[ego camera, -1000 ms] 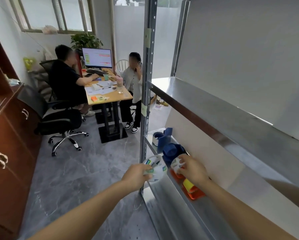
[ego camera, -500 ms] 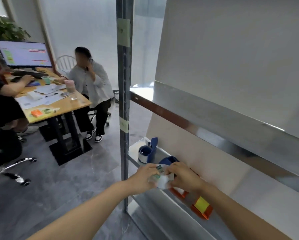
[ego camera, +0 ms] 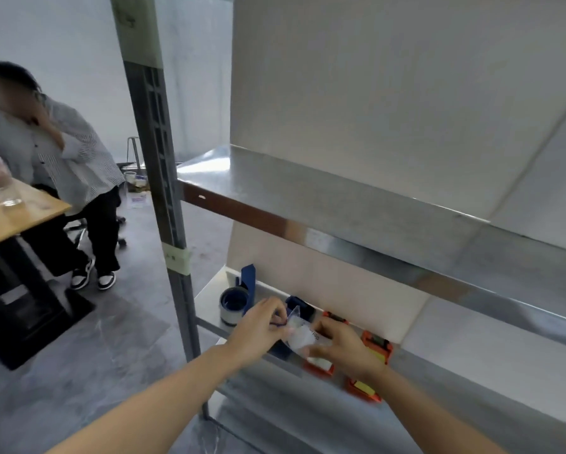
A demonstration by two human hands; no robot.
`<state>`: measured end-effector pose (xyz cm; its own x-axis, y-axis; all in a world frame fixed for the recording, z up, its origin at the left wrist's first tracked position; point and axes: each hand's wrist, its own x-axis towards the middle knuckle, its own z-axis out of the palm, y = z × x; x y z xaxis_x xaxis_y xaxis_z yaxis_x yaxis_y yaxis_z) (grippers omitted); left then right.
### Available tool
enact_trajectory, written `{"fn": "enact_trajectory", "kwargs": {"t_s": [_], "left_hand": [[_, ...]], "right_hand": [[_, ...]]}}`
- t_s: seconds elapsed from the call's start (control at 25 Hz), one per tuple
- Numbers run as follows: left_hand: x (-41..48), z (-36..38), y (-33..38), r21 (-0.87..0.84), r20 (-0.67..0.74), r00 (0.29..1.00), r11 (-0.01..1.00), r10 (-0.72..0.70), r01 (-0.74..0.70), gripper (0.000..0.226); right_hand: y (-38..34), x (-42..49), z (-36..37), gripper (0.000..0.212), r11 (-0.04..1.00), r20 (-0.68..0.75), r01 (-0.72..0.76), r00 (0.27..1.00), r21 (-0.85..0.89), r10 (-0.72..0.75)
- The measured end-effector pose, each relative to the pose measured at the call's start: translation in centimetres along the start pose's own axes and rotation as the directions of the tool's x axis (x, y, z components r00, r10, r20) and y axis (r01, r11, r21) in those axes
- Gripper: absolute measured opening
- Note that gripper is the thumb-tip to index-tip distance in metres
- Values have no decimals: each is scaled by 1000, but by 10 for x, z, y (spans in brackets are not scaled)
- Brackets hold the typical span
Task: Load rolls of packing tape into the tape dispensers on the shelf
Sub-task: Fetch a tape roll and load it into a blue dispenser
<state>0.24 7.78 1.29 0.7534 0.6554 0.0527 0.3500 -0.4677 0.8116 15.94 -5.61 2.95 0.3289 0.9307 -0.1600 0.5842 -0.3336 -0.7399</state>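
On my left I see a person (ego camera: pixel 55 165) in a striped shirt seated at a wooden table (ego camera: pixel 29 215), a clear glass (ego camera: pixel 11 200) near its edge. Their black-and-white sneakers (ego camera: pixel 93 278) rest on the grey floor (ego camera: pixel 111 339).

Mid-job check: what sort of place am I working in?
Most likely an office with a packing corner: a metal shelving rack holds a blue tape dispenser and orange tape dispensers, and a seated person is at a wooden desk nearby.
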Motion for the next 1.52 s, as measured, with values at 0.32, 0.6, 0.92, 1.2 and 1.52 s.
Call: {"fn": "enact_trajectory", "kwargs": {"t_s": [0.32,0.6,0.92,1.2,1.52], "left_hand": [[43,13,-9,-203,39,998,978,-45,52,40],[72,2,5,-254,106,993,967,49,-21,12],[102,-22,-19,-311,183,974,932,-135,188,11],[111,25,-66,74,467,778,896,-419,438,25],[86,13,-52,-253,355,908,912,-222,322,25]], "right_hand": [[-2,18,12,26,950,-144,-119,976,288,166],[-16,25,23,54,820,-113,-170,955,547,274],[-49,50,49,8,585,-346,-118,707,803,617],[-41,62,67,4,482,-418,-18,470,876,777],[-46,77,69,9,487,-446,-6,396,873,803]]}}
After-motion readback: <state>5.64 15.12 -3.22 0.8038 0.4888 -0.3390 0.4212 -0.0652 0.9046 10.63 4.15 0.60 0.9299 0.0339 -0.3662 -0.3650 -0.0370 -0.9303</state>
